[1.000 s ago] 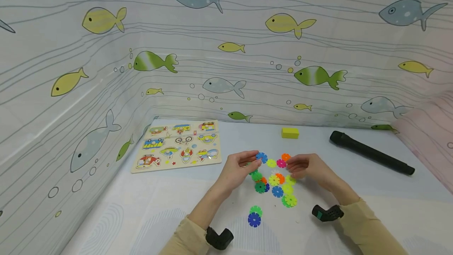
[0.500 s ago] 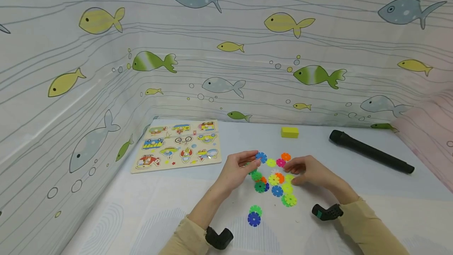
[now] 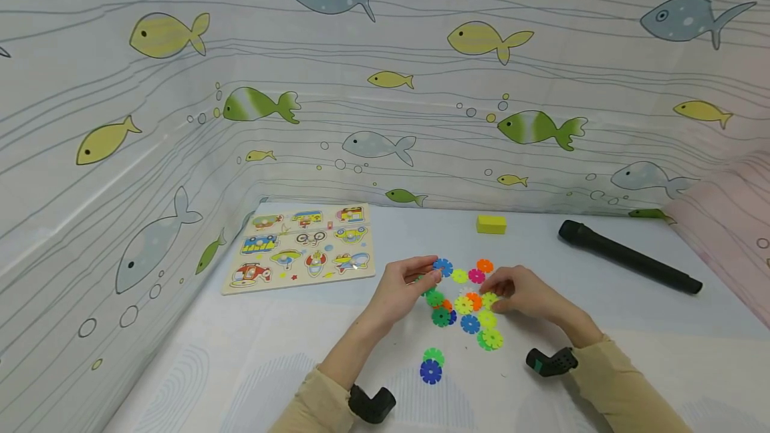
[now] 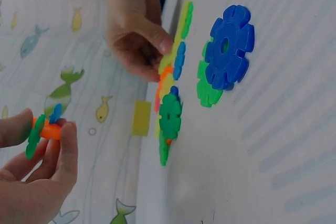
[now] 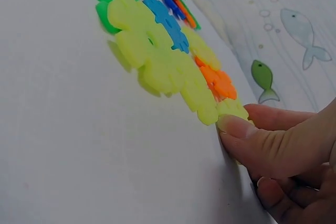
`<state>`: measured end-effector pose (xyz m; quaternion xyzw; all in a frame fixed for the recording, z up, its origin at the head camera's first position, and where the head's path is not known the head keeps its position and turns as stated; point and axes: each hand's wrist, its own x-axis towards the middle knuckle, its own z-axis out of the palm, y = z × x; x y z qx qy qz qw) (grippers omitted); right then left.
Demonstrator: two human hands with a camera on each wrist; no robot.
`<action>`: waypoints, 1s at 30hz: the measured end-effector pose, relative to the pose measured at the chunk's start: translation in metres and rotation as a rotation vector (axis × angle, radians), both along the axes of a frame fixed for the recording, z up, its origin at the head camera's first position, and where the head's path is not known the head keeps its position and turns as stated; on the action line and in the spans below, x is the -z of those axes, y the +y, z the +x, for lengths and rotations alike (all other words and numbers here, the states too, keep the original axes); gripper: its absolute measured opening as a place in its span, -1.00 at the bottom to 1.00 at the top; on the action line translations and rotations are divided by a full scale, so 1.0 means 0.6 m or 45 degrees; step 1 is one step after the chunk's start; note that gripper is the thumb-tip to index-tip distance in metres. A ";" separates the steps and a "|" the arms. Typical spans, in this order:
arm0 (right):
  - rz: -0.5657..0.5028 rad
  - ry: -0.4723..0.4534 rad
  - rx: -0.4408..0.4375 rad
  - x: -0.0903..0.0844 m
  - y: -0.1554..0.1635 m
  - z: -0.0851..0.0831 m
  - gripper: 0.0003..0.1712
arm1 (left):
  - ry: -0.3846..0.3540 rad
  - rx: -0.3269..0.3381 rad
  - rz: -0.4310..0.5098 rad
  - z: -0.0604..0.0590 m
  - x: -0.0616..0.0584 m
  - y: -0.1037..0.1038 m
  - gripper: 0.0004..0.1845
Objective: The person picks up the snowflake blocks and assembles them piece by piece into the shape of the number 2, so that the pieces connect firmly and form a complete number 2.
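My left hand pinches a small joined group of plastic snowflake discs between thumb and fingers, raised over the table. In the left wrist view the group shows a green disc, an orange disc and a blue disc. At the right side of the loose pile, my right hand pinches the edge of a yellow snowflake disc, thumb on the near side. Beside it lie an orange disc, larger-looking yellow discs and a blue disc.
A dark blue disc overlaps a green one nearer the person. Behind the pile are a yellow block and a black microphone-like stick. A wooden vehicle puzzle board lies at left. A fish-print curtain encloses the table.
My right hand has moved slightly left and down from beside the pink and orange discs to the yellow disc, its thumb and fingers closing there. The left hand keeps its hold, nearly still.
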<state>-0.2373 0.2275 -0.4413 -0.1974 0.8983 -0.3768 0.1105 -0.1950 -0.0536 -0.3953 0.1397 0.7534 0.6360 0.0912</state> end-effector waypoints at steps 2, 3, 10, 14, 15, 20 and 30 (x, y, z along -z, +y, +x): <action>0.002 0.004 0.006 -0.001 0.000 0.001 -0.74 | 0.000 0.002 0.001 -0.001 0.000 0.000 -0.55; 0.002 0.006 0.010 -0.001 0.000 0.001 -0.74 | 0.001 0.004 0.004 -0.001 0.000 0.000 -0.56; -0.017 0.036 0.044 -0.004 -0.002 0.001 -0.75 | -0.004 0.002 0.017 0.002 -0.004 -0.001 -0.56; -0.010 0.053 0.118 -0.008 -0.005 0.004 -0.75 | -0.004 0.001 0.029 0.002 -0.004 -0.002 -0.57; -0.007 0.058 0.133 -0.009 -0.007 0.005 -0.75 | -0.003 0.001 0.029 0.002 -0.004 -0.002 -0.57; -0.086 0.026 0.234 -0.024 -0.020 0.011 -0.73 | -0.005 0.000 0.020 0.004 -0.004 -0.002 -0.57; -0.381 -0.075 0.230 -0.057 -0.062 0.036 -0.59 | -0.015 -0.001 0.014 0.002 -0.004 -0.001 -0.57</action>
